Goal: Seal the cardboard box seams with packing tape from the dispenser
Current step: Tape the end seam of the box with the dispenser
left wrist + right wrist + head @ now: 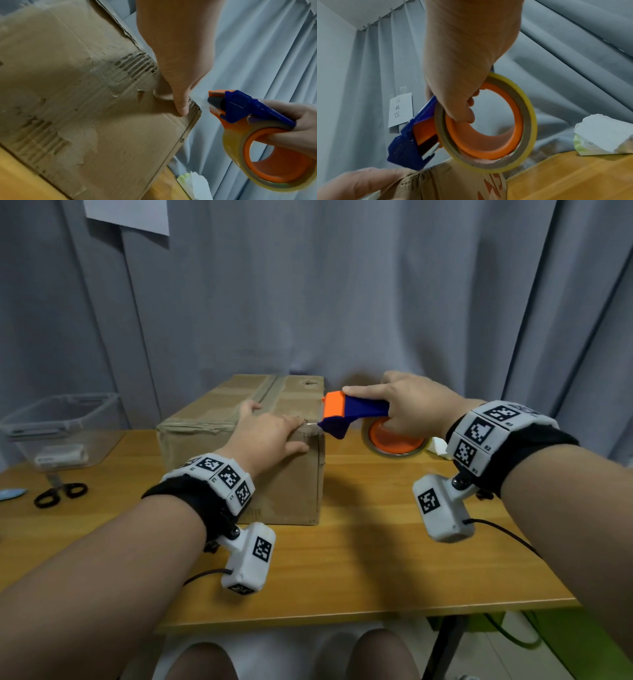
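Note:
A worn cardboard box (pixel 212 419) stands on the wooden table, old tape along its top seam. My left hand (pixel 270 433) lies flat on the box's near right top corner, thumb (pixel 181 108) pressed against the front face by the edge. My right hand (pixel 407 409) grips a blue and orange tape dispenser (pixel 352 410) with a roll of clear tape (pixel 488 124), fingers hooked through the orange core. The dispenser's blue nose (pixel 221 106) is just off that corner, and a short strip of clear tape spans the gap to the box.
A clear plastic bin (pixel 61 429) sits at the table's left, black scissors (pixel 60 493) in front of it. A white tissue pack (pixel 604 136) lies at the back right. Grey curtains (pixel 342 302) hang close behind. Bare wooden tabletop (pixel 359 559) stretches in front of the box.

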Motion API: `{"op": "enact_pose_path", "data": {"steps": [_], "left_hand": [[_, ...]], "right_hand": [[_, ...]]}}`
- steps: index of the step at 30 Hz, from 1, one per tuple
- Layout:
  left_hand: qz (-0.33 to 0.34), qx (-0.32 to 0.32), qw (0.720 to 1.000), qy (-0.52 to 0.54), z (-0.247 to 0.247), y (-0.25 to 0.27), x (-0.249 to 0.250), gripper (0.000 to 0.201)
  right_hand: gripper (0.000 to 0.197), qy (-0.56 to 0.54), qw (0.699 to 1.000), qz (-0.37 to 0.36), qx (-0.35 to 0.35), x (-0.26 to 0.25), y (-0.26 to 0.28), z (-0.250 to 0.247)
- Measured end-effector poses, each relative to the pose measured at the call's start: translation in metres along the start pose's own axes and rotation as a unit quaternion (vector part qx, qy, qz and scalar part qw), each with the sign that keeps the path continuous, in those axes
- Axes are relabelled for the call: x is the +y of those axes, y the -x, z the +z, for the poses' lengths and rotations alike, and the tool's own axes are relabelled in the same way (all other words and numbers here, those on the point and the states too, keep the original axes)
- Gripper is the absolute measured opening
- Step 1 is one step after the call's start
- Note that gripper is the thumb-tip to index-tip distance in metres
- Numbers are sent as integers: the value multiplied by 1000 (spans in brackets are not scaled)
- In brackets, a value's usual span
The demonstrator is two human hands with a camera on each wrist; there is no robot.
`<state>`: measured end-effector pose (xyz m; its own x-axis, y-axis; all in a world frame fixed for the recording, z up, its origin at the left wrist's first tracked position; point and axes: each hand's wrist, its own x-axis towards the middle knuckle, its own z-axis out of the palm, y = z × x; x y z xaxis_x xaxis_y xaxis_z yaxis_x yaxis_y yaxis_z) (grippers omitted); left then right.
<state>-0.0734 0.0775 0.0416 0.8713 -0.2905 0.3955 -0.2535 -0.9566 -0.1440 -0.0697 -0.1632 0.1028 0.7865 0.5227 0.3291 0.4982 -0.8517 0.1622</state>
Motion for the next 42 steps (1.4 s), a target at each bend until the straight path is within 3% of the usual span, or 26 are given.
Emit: {"op": "enact_pose_path", "data": {"steps": [27,42], "left_hand": [[-27,-12,1000,10,3,-4,-2,53],[-27,-15,1000,-7,-2,-1,2,52]], "right_hand": [[72,32,999,-23,3,25,14,17],[73,72,997,12,-1,61,45,20]]}}
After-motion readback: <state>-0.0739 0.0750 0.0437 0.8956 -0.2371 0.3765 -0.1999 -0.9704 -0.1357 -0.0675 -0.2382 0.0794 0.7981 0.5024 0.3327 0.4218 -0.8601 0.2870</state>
